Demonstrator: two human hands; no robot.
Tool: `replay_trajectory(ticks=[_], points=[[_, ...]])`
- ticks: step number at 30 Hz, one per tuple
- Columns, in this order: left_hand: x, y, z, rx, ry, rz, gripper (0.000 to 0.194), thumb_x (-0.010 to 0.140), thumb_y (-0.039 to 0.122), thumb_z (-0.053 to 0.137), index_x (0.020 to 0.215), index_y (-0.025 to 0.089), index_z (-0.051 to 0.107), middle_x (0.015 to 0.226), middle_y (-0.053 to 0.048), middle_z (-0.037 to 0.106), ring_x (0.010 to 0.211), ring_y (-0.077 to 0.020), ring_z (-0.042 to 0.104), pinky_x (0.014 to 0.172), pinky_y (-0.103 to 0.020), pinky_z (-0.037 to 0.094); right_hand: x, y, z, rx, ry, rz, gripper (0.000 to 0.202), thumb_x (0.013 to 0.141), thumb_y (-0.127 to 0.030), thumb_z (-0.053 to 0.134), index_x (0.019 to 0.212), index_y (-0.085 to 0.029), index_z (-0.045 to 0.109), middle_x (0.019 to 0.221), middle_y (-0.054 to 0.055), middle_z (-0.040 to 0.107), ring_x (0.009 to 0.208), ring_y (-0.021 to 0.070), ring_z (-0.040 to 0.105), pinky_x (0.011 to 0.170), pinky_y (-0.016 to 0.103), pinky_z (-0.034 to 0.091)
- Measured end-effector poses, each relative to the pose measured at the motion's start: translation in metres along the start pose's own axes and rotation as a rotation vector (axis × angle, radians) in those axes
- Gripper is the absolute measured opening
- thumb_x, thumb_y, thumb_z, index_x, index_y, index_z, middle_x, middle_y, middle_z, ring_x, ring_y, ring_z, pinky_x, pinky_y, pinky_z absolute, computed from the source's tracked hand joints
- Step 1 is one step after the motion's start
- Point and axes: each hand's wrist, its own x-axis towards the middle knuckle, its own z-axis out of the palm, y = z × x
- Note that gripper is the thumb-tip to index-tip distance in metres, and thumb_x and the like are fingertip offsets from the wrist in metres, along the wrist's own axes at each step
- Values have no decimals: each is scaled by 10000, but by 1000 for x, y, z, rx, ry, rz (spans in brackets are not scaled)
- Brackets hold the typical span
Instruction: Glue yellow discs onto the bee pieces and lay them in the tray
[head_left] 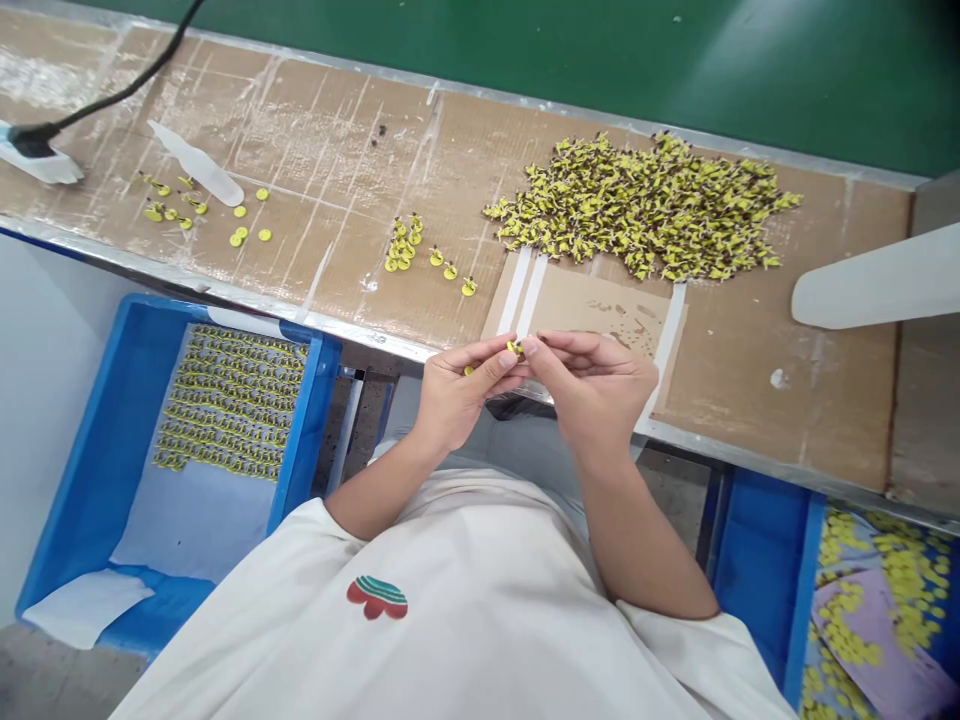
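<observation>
My left hand is closed, pinching a small round yellow base between thumb and forefinger at the table's front edge. Another yellow disc peeks out between its fingers. Closed as well, my right hand meets the left fingertips and grips a tiny yellow-and-dark figurine, mostly covered by the fingers. Beyond both hands lies a large heap of yellow-and-dark figurines. To its left, several figurines on round yellow bases stand in a loose group, with a few more beside them.
At left are scattered yellow discs and figures, a white tapered strip and a plugged-in power strip. A blue bin below holds rows of figurines. Another blue bin holds yellow discs. A white cylindrical object juts in at right.
</observation>
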Motion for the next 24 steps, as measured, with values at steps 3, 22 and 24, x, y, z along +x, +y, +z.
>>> replay_trajectory(ticks=[3, 22, 24], points=[[-1, 3, -4, -28, 9, -5, 336, 663, 344, 902, 969, 236, 813, 895, -18, 809, 786, -132, 773, 760, -197, 603, 1, 4, 4, 41, -31, 38, 232, 679, -330, 897, 830, -197, 781, 726, 15, 771, 595, 167, 732, 575, 271, 638], [0, 31, -54, -298, 79, 10, 434, 943, 458, 509, 1046, 121, 761, 1195, -130, 754, 1220, -239, 677, 1093, -333, 506, 56, 70, 40, -1082, -240, -678, 279, 967, -386, 553, 1014, -206, 761, 780, 78, 755, 767, 212, 699, 679, 312, 449], [0, 32, -54, -294, 81, 11, 427, 937, 454, 510, 1042, 126, 763, 1207, -131, 751, 1251, -248, 658, 1101, -343, 500, 57, 72, 41, -1086, -230, -678, 286, 968, -401, 557, 1018, -203, 757, 778, 76, 754, 758, 215, 696, 678, 316, 444]])
